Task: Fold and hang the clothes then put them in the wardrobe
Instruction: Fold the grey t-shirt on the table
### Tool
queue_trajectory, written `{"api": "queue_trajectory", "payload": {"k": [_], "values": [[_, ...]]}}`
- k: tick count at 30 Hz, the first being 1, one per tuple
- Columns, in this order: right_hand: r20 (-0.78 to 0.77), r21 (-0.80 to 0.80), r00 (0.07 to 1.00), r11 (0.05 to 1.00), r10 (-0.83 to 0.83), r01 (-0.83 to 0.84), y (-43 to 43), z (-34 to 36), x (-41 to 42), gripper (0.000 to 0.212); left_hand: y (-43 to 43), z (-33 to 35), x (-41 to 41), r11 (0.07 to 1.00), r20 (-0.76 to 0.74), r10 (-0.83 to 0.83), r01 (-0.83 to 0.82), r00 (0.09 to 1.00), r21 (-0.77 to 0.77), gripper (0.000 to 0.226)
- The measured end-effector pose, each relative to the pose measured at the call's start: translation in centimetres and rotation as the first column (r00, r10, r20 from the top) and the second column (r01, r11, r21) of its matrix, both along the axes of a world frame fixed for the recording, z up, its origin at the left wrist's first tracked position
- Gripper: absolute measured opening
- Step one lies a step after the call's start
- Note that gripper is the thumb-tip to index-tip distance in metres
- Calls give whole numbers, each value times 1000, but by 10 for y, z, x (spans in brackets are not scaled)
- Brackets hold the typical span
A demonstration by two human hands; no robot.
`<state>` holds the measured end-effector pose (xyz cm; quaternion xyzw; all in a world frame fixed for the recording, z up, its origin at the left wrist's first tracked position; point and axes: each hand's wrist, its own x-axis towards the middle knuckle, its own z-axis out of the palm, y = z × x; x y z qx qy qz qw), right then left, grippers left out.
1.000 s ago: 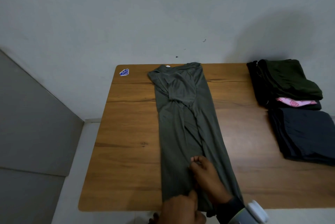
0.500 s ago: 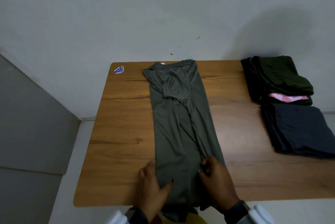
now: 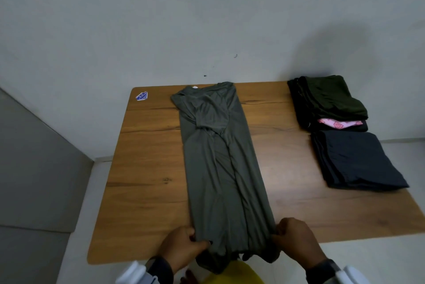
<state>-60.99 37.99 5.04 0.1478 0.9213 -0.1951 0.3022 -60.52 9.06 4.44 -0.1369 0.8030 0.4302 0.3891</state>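
A grey-green T-shirt lies lengthwise down the middle of the wooden table, both sides folded inward into a long narrow strip, its collar at the far edge. Its hem hangs slightly over the near edge. My left hand pinches the hem's left corner between thumb and fingers. My right hand grips the hem's right corner with curled fingers. Both hands sit at the table's near edge.
On the table's right side lie folded clothes: a dark green and black stack with a pink piece at the back, and a navy folded stack in front of it. A blue sticker marks the far left corner. A pale wall stands behind.
Both hands slid outward from the middle of the shirt's lower part to its two hem corners and took hold of them. The shirt's strip looks smoother and straighter.
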Motion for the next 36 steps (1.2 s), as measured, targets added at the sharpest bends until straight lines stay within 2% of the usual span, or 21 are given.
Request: {"api": "queue_trajectory", "payload": {"k": [4,7,8,9,10,12,14,16,17,18,20,22,24,27,30,34,36], "values": [[23,-172,998,983,-64,67,-5,10,-3,34,9,2,6,963,11,211,-210,977,168,44],[27,-267,990,953,-139,141,-10,17,-3,31,18,-3,10,811,172,469,-500,866,305,42],[27,-297,982,937,-185,185,-11,18,-2,28,22,-5,12,767,227,503,-551,834,329,35],[33,-331,970,913,-242,239,-10,17,-1,24,21,-5,18,780,208,477,-520,854,348,29],[45,-363,955,886,-293,289,-10,17,1,20,20,-4,22,797,200,458,-499,866,340,31],[63,-403,934,848,-350,345,-8,14,2,18,18,-1,28,737,287,502,-577,816,351,37],[118,-464,914,792,-389,397,-8,20,0,30,17,3,30,701,326,548,-635,771,325,53],[240,-570,882,676,-406,467,-7,33,-5,49,17,-7,30,682,290,584,-651,759,332,91],[289,-610,879,635,-379,474,-6,39,-8,55,18,-12,27,695,238,592,-637,770,333,102],[311,-643,886,610,-345,463,-6,46,-12,57,22,-10,22,657,229,635,-672,737,340,98],[305,-684,895,578,-327,444,-6,53,-20,51,27,8,11,564,276,662,-706,697,429,66],[293,-703,888,549,-354,452,-9,56,-31,36,23,32,1,545,421,503,-655,755,522,46],[301,-715,876,519,-376,468,-13,58,-46,29,11,45,-11,514,540,360,-645,760,565,33],[342,-731,833,434,-435,526,-18,64,-74,28,1,51,-35,523,591,365,-683,720,509,27],[406,-725,760,327,-507,606,-19,63,-113,24,-6,59,-71,501,564,428,-705,706,502,24],[517,-669,651,212,-556,712,-24,43,-177,16,-15,47,-135,371,589,554,-808,588,457,24],[568,-627,590,163,-574,761,-27,29,-201,16,-18,32,-164,343,599,577,-831,554,438,23]]}}
